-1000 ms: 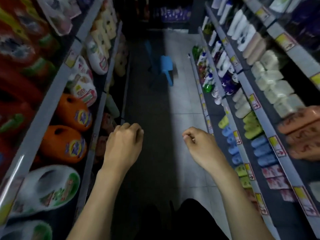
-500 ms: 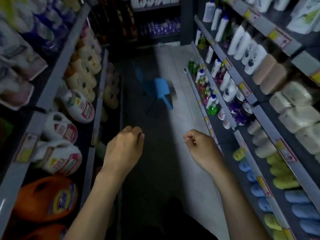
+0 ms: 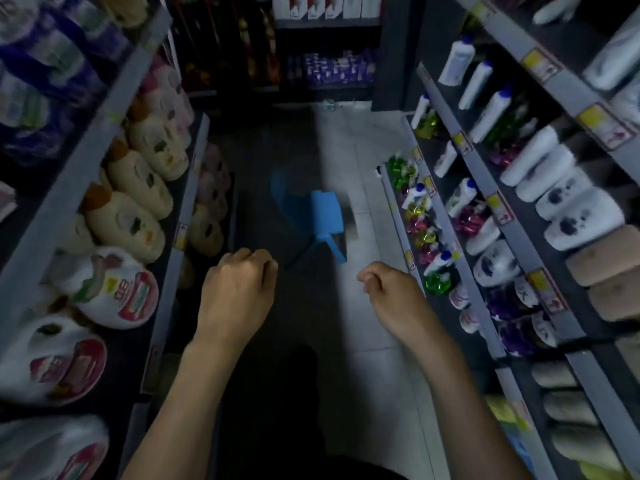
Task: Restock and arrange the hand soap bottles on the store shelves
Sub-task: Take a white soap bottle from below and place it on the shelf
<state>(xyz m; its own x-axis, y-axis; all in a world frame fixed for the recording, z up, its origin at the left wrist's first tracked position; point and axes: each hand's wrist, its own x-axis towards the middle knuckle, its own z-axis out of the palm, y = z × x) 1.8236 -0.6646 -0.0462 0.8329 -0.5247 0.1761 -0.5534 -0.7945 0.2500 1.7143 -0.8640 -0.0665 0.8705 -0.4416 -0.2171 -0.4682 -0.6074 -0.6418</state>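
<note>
- The hand soap bottles (image 3: 420, 216), small clear pump bottles of green, pink and yellow liquid, stood crowded along the front of the low shelf (image 3: 394, 206) on your right. They were just ahead of your right hand and not touching it.
- Going by their look, each bottle would be light enough for one hand. The plastic walls were likely stiff, smooth and a little slippery.
- The pump head looked like the weak part, so you would do best to grip round the body below the shoulder, never by the nozzle.
- Packed that tightly, a bottle pulled out at a tilt could topple its neighbours, so a straight lift seemed safer.
- Your right hand (image 3: 391, 296) had its fingers curled in, thumb against forefinger, and held nothing.
- Your left hand (image 3: 235, 292) was a loose fist over the aisle, also empty.
- No carton of fresh stock showed anywhere, so the restocking itself looked not yet begun.
- Taller white bottles with blue caps (image 3: 490, 112) lay tipped on the shelf above the soaps.
- A blue plastic chair (image 3: 323, 216) stood on the tiled floor (image 3: 363, 150) ahead of you, in the walking line.
- Cream detergent jugs (image 3: 138, 216) filled the left shelving, with labels too blurred to read.
</note>
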